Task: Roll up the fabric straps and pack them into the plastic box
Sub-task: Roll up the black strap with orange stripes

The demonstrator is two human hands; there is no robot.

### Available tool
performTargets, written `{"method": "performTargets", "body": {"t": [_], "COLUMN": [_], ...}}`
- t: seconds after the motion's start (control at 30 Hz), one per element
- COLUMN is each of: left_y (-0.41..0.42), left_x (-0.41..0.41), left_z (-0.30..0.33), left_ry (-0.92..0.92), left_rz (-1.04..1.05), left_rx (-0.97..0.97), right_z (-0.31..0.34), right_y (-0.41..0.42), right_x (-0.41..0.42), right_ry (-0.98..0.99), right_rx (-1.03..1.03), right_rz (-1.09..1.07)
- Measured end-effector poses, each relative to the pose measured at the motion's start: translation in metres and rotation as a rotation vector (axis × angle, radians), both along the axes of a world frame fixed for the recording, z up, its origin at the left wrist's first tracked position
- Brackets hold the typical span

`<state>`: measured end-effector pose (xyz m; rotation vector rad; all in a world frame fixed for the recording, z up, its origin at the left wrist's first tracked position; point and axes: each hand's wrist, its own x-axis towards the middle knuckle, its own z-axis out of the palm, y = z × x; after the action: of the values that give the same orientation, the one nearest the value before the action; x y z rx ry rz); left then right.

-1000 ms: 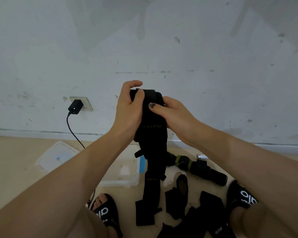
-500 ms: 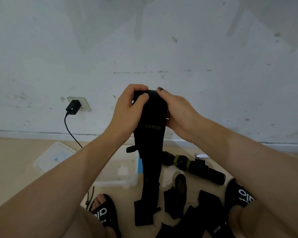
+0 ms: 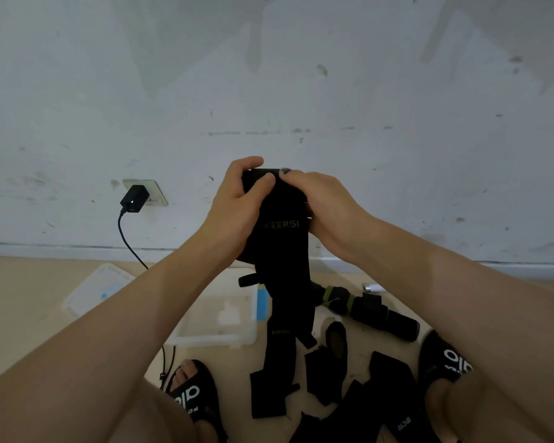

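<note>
I hold a long black fabric strap [image 3: 282, 251] up in front of the wall, its top end partly rolled between both hands. My left hand [image 3: 237, 206] grips the roll from the left with the thumb on its front. My right hand [image 3: 323, 203] grips it from the right, fingertips on top. The strap's loose tail hangs down to the floor. A clear plastic box [image 3: 215, 318] stands open on the floor below my hands. More black straps [image 3: 327, 372] lie on the floor to its right.
The box's clear lid [image 3: 93, 289] lies on the floor at left. A black charger [image 3: 134, 198] sits in a wall socket, its cable running down. A rolled black and green bundle [image 3: 375, 311] lies near the wall. My feet in black slides [image 3: 192, 394] frame the pile.
Both hands have turned over the strap's top end; my right fingers moved from its front to its top. The hanging tail has risen slightly.
</note>
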<state>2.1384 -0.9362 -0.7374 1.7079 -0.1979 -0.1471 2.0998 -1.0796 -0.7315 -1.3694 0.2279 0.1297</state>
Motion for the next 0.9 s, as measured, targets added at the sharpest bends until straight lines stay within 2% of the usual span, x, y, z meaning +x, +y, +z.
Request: {"method": "performTargets", "body": {"t": [0.07, 0.13, 0.23, 0.3, 0.37, 0.43, 0.5, 0.57, 0.63, 0.7, 0.8, 0.9], "left_y": [0.003, 0.004, 0.003, 0.001, 0.000, 0.000, 0.001, 0.002, 0.003, 0.004, 0.004, -0.001], "left_x": [0.003, 0.003, -0.003, -0.009, -0.015, -0.014, -0.010, -0.005, -0.001, -0.001, -0.009, -0.019], "left_z": [0.001, 0.004, 0.002, -0.003, -0.005, -0.007, -0.007, -0.004, -0.003, -0.001, -0.001, -0.007], "left_ry": [0.018, 0.060, 0.130, 0.146, 0.168, 0.158, 0.119, 0.120, 0.188, 0.296, 0.396, 0.343], "left_rz": [0.042, 0.052, -0.023, -0.071, -0.142, -0.176, -0.123, -0.065, -0.030, -0.022, -0.142, -0.223], "left_rx": [-0.019, -0.042, -0.045, 0.021, 0.127, 0.150, 0.092, -0.023, -0.113, -0.177, -0.226, -0.099], "right_z": [-0.001, -0.004, 0.000, 0.005, 0.006, 0.006, 0.008, 0.009, 0.004, -0.002, -0.003, 0.001], "right_y": [0.002, 0.002, -0.001, -0.006, -0.012, -0.017, -0.019, -0.018, -0.013, -0.010, -0.009, -0.012], "right_x": [0.000, -0.001, 0.002, 0.005, 0.007, 0.010, 0.008, 0.003, -0.003, -0.006, -0.003, 0.000], "right_ry": [-0.017, -0.034, -0.012, -0.004, -0.006, -0.009, -0.012, 0.005, 0.053, 0.081, 0.089, 0.097], "right_rx": [-0.130, -0.168, 0.049, 0.227, 0.279, 0.259, 0.193, -0.023, -0.258, -0.333, -0.146, 0.105], "right_rz": [-0.044, -0.087, -0.175, -0.238, -0.267, -0.266, -0.192, -0.074, 0.039, 0.092, -0.018, -0.110]}}
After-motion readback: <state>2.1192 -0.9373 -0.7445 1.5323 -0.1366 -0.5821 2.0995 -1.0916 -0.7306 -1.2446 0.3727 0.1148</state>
